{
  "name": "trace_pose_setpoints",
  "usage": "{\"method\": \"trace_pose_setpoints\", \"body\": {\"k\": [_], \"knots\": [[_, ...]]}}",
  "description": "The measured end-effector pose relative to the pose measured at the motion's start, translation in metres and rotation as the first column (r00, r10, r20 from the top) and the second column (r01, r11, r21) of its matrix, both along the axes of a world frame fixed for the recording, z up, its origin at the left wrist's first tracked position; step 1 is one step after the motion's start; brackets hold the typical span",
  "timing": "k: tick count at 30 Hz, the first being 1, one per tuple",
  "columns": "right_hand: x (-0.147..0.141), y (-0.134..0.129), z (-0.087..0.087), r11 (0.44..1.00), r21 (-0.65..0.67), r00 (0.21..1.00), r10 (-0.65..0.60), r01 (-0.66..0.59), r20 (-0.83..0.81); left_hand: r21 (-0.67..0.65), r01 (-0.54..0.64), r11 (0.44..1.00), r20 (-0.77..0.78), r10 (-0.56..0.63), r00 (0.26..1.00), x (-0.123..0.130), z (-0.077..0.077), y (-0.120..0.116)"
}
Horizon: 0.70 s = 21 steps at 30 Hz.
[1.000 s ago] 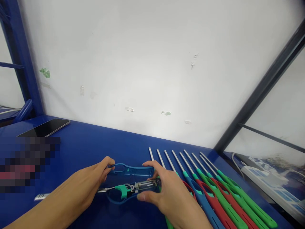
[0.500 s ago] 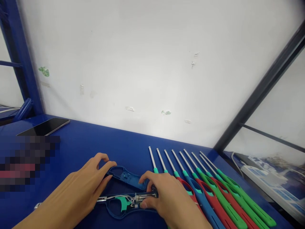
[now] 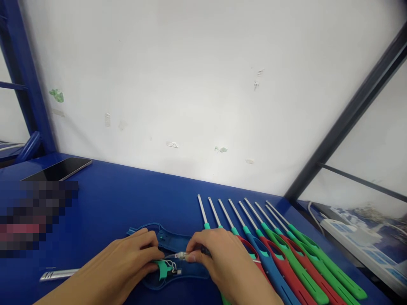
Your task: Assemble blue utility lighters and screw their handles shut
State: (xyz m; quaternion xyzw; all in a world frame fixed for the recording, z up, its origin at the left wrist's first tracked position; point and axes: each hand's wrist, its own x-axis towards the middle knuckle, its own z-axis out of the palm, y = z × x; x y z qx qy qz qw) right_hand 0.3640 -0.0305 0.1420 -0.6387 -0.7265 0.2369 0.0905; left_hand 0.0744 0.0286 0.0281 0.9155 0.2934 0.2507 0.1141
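An opened blue lighter lies in front of me, one half-shell [image 3: 178, 242] behind the other half-shell [image 3: 193, 272]. A teal trigger [image 3: 163, 269] and thin white wires [image 3: 172, 265] sit in the near shell. My right hand [image 3: 219, 258] pinches the lighter's gas tank, mostly hidden in my fingers, with its pale valve end [image 3: 182, 256] raised above the shell. From the valve a thin tube [image 3: 170, 256] runs to the fingertips of my left hand [image 3: 136, 256], closed beside the trigger; what they grip is hidden. The metal barrel [image 3: 59, 275] pokes out left, beyond my left forearm.
Several long lighters with red, blue and green handles [image 3: 299, 262] lie side by side at the right. A phone [image 3: 60, 168] rests at the back left, near a blurred-out patch. A white wall [image 3: 190, 84] rises behind the blue table [image 3: 127, 186].
My left hand has let go of the rear half-shell and come down to the trigger. My right hand has lifted the tank's valve end out of the near shell.
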Motion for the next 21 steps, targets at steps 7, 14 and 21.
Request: {"method": "trace_pose_setpoints", "body": {"k": [7,14,21], "knots": [[-0.007,0.007,0.007,0.999,-0.035,0.999,-0.033,0.033,0.005,0.055,-0.097,0.994,0.025,0.096,0.995,0.0,-0.001,-0.005],[-0.007,-0.001,0.01,1.0,-0.018,0.998,-0.019,0.018,-0.062,0.082,-0.12,0.989,0.024,0.118,0.993,0.009,0.003,-0.01],[-0.009,0.002,0.005,0.996,0.054,0.996,-0.065,0.069,-0.069,0.161,-0.063,0.985,0.015,0.061,0.998,0.015,0.01,-0.014]]}}
